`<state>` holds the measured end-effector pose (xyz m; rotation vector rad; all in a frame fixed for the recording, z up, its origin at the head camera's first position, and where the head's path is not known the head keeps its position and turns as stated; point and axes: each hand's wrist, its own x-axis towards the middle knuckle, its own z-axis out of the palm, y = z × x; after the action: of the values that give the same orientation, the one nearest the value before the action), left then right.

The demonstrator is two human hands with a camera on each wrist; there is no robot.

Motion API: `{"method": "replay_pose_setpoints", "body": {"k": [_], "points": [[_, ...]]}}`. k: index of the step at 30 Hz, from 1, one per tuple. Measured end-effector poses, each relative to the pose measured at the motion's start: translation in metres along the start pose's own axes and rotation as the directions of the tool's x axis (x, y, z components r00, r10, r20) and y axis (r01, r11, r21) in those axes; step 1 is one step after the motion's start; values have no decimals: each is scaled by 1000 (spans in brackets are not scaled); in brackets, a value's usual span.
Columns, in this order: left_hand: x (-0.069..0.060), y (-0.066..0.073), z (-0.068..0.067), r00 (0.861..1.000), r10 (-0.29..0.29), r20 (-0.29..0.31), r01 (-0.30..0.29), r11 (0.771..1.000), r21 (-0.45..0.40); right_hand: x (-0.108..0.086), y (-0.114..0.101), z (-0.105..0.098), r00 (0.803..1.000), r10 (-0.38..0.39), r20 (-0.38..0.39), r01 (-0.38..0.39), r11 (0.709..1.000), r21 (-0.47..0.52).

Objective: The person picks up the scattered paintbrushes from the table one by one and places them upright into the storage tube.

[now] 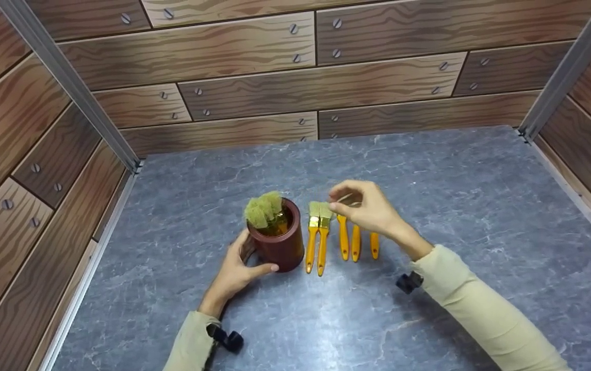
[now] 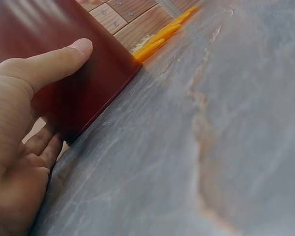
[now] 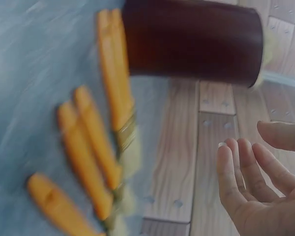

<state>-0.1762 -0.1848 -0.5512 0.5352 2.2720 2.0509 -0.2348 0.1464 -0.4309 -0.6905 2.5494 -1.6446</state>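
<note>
A dark red cylindrical cup (image 1: 281, 252) stands upright on the table, with several paintbrushes (image 1: 264, 208) in it, bristles up. My left hand (image 1: 234, 270) grips the cup's near left side; in the left wrist view its thumb (image 2: 64, 61) lies across the wall. To the right of the cup, two paintbrushes (image 1: 318, 237) lie side by side, orange handles toward me. Above further orange-handled paintbrushes (image 1: 356, 242) hovers my right hand (image 1: 370, 208), hiding their bristle ends. The right wrist view shows that hand (image 3: 265, 191) with loosely bent fingers, thumb apart and nothing held.
The grey marbled table (image 1: 171, 309) is bounded by wood-patterned panels (image 1: 254, 46) at the back and both sides. Metal posts (image 1: 76, 87) stand at the back corners. Black wrist devices (image 1: 410, 282) sit at both sleeves.
</note>
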Motion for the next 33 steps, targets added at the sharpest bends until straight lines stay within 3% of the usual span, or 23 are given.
{"method": "replay_pose_setpoints", "body": {"k": [9,15,25,33], "points": [[0,3,0,1000,-25,-4,25,1000,5,-8,39,-16,998,53,-18,-55,984,-172],[0,3,0,1000,-26,-9,26,1000,-4,-15,57,-25,991,133,-35,-137,960,-245],[0,1,-1,1000,3,-7,-3,1000,-21,-25,74,-34,960,279,-33,-270,885,-380],[-2,0,1,1000,-9,-8,9,1000,-6,-26,76,-37,917,397,-21,-377,851,-366]]}}
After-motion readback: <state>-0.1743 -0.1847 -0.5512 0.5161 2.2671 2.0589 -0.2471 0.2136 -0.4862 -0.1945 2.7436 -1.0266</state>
